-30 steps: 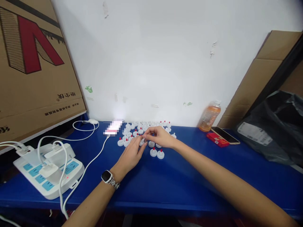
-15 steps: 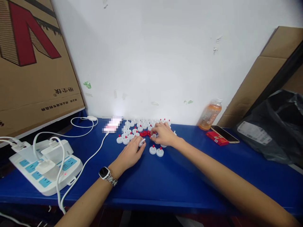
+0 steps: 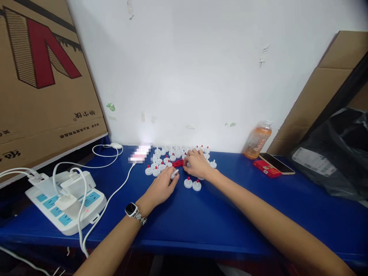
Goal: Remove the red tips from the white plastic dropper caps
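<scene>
My left hand (image 3: 163, 184) is closed around a white nozzle cap (image 3: 174, 174), which shows between thumb and fingers. Just right of it, my right hand (image 3: 197, 164) has its fingers curled down at the edge of a pile of small red tips (image 3: 178, 163). What its fingertips hold, if anything, is hidden. Round white caps with spouts cluster behind and left of the hands, some bare, others wearing a red tip, like this white cap (image 3: 156, 171). In front of my right hand stand two red-tipped caps, one of them a near cap (image 3: 196, 185).
A power strip (image 3: 69, 207) with plugs and white cables lies at left, near a glowing, blurred-out device (image 3: 140, 152). On the right are an orange drink bottle (image 3: 258, 140), a red box (image 3: 266, 168), a phone (image 3: 276, 164) and a black plastic bag (image 3: 333, 153). Cardboard stands at both sides.
The whole view has shifted slightly, so things appear a little farther right. Both hands keep nearly the same place among the caps, with the left still holding its cap.
</scene>
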{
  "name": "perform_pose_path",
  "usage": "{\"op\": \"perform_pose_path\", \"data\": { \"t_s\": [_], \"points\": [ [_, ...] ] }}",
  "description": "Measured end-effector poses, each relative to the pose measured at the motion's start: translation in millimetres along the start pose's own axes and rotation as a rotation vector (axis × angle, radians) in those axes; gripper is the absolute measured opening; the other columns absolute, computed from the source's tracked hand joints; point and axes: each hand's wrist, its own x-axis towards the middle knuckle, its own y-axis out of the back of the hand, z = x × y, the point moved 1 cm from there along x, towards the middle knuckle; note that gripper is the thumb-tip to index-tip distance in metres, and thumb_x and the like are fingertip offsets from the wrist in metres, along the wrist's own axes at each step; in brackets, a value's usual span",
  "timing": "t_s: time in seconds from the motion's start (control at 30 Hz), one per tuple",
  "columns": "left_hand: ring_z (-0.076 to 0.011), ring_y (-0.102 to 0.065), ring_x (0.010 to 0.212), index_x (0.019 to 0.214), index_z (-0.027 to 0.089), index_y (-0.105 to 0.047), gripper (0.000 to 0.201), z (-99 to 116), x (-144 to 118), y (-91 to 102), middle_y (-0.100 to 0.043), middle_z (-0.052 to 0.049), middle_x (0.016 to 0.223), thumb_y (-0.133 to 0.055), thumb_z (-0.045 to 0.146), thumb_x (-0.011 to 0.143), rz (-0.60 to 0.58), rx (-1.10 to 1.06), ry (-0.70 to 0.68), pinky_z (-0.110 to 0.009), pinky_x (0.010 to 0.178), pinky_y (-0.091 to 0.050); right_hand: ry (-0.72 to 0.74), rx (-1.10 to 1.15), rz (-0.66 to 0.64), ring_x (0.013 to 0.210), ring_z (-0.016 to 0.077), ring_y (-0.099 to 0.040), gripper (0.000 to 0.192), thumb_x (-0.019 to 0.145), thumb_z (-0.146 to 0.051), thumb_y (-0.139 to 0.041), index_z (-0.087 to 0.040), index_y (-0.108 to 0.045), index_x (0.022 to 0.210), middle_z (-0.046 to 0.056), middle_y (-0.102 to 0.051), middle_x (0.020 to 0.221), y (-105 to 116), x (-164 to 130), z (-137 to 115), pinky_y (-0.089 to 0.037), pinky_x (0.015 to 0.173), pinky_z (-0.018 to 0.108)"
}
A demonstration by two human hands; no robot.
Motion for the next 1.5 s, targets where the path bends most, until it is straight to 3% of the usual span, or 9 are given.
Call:
{"op": "perform_pose_path", "data": {
  "t_s": [0.2,0.33,0.43,0.57,0.73,1.0,1.27,1.37,1.5],
  "points": [
    [-0.0211,-0.056,0.093,0.101,0.021,-0.051,0.025,3.2,-0.4,0.4,-0.058,-0.006,0.1,-0.035,0.04,0.099,-0.001,-0.015,-0.011,-0.036,0.081,-0.046,-0.134,0.555,0.152,0.065,0.0134,-0.053,0.004,0.078,-0.021,-0.056,-0.019,-0.06,0.078,-0.001,-0.063,0.07,10.1,-11.8,-16.6,-0.04,0.063,0.025],
    [-0.0204,-0.057,0.089,0.096,0.021,-0.049,0.026,3.6,-0.2,-1.8,-0.058,-0.005,0.095,-0.034,0.042,0.1,0.001,-0.03,-0.001,-0.035,0.079,-0.046,-0.181,0.764,0.223,0.062,0.0118,-0.054,0.01,0.081,-0.022,-0.056,-0.019,-0.063,0.074,-0.001,-0.065,0.069,10.6,-18.8,-31.3,-0.041,0.06,0.022],
    [-0.0208,-0.058,0.092,0.104,0.02,-0.048,0.026,3.6,-1.0,-3.1,-0.059,-0.006,0.099,-0.034,0.042,0.101,0.01,-0.099,-0.003,-0.037,0.082,-0.047,-0.219,0.844,0.229,0.06,0.0117,-0.055,0.015,0.083,-0.027,-0.057,-0.019,-0.065,0.072,0.0,-0.065,0.067,3.8,-20.6,-39.1,-0.04,0.057,0.022],
    [-0.0222,-0.059,0.101,0.115,0.02,-0.046,0.028,5.1,-2.8,-2.7,-0.06,-0.009,0.109,-0.034,0.041,0.102,0.022,-0.17,-0.016,-0.038,0.087,-0.048,-0.242,0.883,0.249,0.057,0.0119,-0.054,0.02,0.085,-0.032,-0.058,-0.019,-0.064,0.071,-0.001,-0.062,0.062,-3.4,-20.8,-43.5,-0.039,0.054,0.023],
    [-0.0241,-0.06,0.099,0.109,0.02,-0.047,0.026,6.6,-3.2,-3.1,-0.061,-0.01,0.105,-0.035,0.041,0.101,0.025,-0.165,-0.015,-0.039,0.084,-0.048,-0.256,0.922,0.305,0.054,0.0117,-0.05,0.025,0.085,-0.037,-0.058,-0.019,-0.059,0.069,-0.001,-0.058,0.059,1.6,-23.2,-47.7,-0.038,0.053,0.023],
    [-0.0253,-0.06,0.106,0.117,0.018,-0.046,0.028,8.4,-3.8,-2.3,-0.061,-0.012,0.112,-0.035,0.039,0.101,0.061,-0.22,-0.051,-0.044,0.093,-0.047,-0.212,0.921,0.301,0.053,0.0109,-0.044,0.027,0.086,-0.038,-0.057,-0.018,-0.055,0.068,-0.003,-0.051,0.056,9.4,-29.0,-54.8,-0.033,0.052,0.024],
    [-0.0238,-0.058,0.114,0.127,0.018,-0.042,0.029,13.1,-2.2,-1.8,-0.057,-0.014,0.126,-0.035,0.032,0.102,0.102,-0.231,-0.102,-0.041,0.098,-0.046,-0.144,0.896,0.31,0.055,0.0109,-0.043,0.023,0.086,-0.033,-0.057,-0.019,-0.054,0.068,-0.004,-0.048,0.058,12.1,-28.3,-58.1,-0.035,0.056,0.025],
    [-0.0249,-0.056,0.119,0.133,0.019,-0.039,0.036,16.6,-1.9,1.4,-0.056,-0.013,0.13,-0.039,0.036,0.101,0.122,-0.135,-0.102,-0.042,0.099,-0.046,-0.148,0.898,0.257,0.057,0.0117,-0.047,0.02,0.085,-0.034,-0.058,-0.018,-0.059,0.074,-0.003,-0.054,0.06,14.4,-24.9,-49.2,-0.038,0.057,0.025],
    [-0.0271,-0.053,0.118,0.127,0.02,-0.049,0.034,12.4,0.5,27.6,-0.058,-0.011,0.124,-0.045,0.037,0.098,0.328,0.15,-0.069,-0.044,0.102,-0.042,-0.118,0.769,0.162,0.063,0.0135,-0.056,0.014,0.084,-0.028,-0.057,-0.018,-0.064,0.077,0.001,-0.065,0.069,15.5,-15.5,-32.7,-0.041,0.06,0.025]
  ]
}}
